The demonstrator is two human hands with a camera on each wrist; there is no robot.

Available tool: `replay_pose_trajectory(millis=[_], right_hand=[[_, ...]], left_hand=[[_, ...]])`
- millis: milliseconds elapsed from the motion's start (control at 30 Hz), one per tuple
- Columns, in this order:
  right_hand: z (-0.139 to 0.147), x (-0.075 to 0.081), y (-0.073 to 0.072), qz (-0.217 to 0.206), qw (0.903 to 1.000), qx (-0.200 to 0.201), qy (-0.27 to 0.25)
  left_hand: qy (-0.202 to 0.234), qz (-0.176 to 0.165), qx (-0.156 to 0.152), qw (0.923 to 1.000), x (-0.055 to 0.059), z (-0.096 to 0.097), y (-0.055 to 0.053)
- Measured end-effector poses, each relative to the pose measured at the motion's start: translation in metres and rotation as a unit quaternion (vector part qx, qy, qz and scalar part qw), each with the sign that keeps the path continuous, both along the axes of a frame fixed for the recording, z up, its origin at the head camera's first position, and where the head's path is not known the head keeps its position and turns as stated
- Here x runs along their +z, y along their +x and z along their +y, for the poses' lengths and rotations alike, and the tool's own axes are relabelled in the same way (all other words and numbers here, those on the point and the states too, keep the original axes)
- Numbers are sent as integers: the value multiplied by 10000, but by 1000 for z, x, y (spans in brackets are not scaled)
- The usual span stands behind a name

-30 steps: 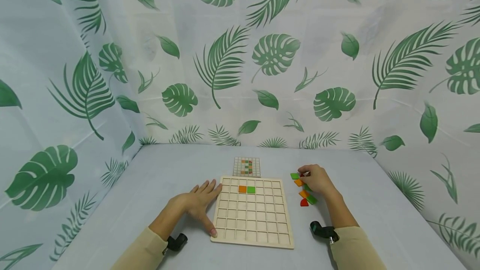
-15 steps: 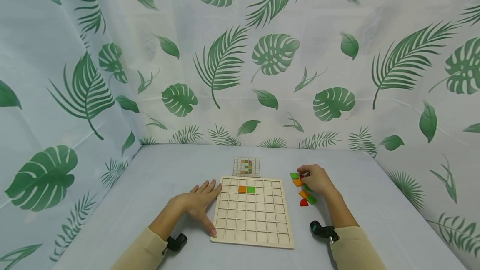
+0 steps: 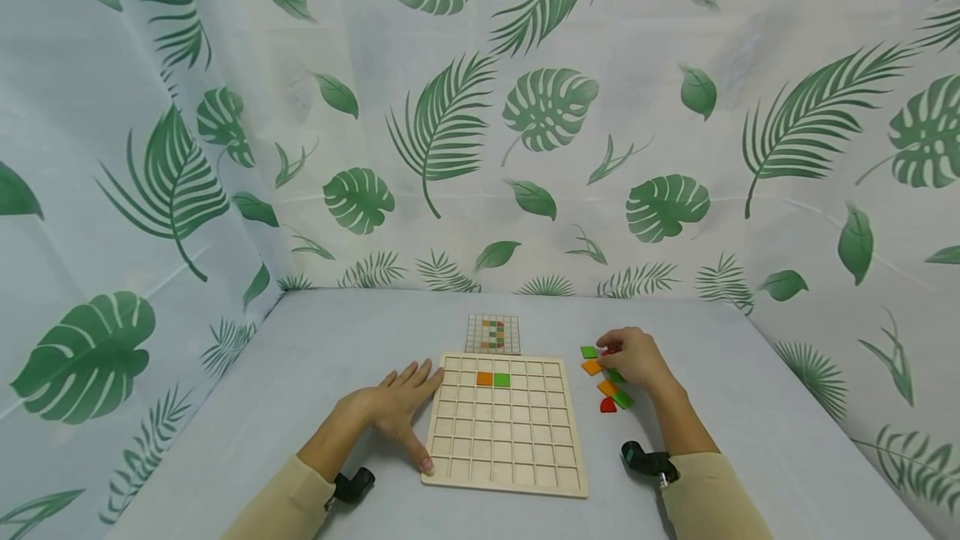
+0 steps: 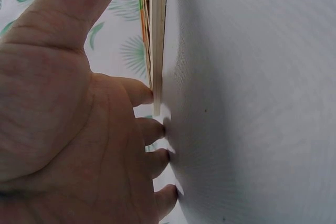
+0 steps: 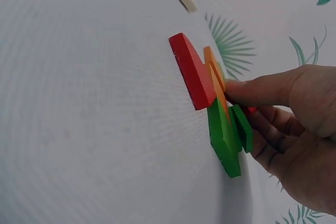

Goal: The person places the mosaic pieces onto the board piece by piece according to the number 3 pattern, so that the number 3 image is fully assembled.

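My left hand (image 3: 397, 402) lies spread along the left side of a wooden grid board (image 3: 510, 440), thumb on its near corner and index fingertip by the far corner. In the left wrist view the fingers of the left hand (image 4: 68, 129) reach past the board's edge (image 4: 157, 40). An orange square tile (image 3: 485, 378) and a green square tile (image 3: 502, 380) sit side by side in the board's second row. To the right of the board, my right hand (image 3: 633, 357) pinches a red piece (image 5: 250, 109), mostly hidden by the fingers, over a cluster of loose pieces.
Around the right hand lie a green tile (image 3: 588, 352), an orange tile (image 3: 592, 367), another orange tile (image 3: 607, 388), a green tile (image 3: 623, 399) and a red rounded piece (image 3: 608, 406). A pattern card (image 3: 492, 333) stands behind the board. A leaf-print curtain (image 3: 465, 240) surrounds the table.
The orange tile by the right fingertips has slid slightly left. The right hand has shifted a little with the red piece in its fingers. The left hand and board stay put.
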State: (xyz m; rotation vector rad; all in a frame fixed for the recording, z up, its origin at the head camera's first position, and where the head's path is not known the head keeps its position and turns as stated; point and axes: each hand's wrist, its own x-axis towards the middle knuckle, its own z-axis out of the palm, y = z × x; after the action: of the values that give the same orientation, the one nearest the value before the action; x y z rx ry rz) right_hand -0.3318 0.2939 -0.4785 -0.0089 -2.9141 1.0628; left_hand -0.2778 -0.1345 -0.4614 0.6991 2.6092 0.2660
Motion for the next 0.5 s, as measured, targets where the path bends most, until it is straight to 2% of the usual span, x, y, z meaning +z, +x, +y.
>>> replay_pose_trajectory(millis=[200, 333, 500], right_hand=[[2, 2, 0, -1, 10000, 57, -39], [1, 8, 0, 380, 9992, 131, -69], [-5, 17, 1, 757, 9955, 245, -515]], left_hand=[[17, -20, -31, 10000, 0, 0, 0], [4, -11, -49, 10000, -1, -1, -1], [17, 23, -70, 10000, -4, -1, -2]])
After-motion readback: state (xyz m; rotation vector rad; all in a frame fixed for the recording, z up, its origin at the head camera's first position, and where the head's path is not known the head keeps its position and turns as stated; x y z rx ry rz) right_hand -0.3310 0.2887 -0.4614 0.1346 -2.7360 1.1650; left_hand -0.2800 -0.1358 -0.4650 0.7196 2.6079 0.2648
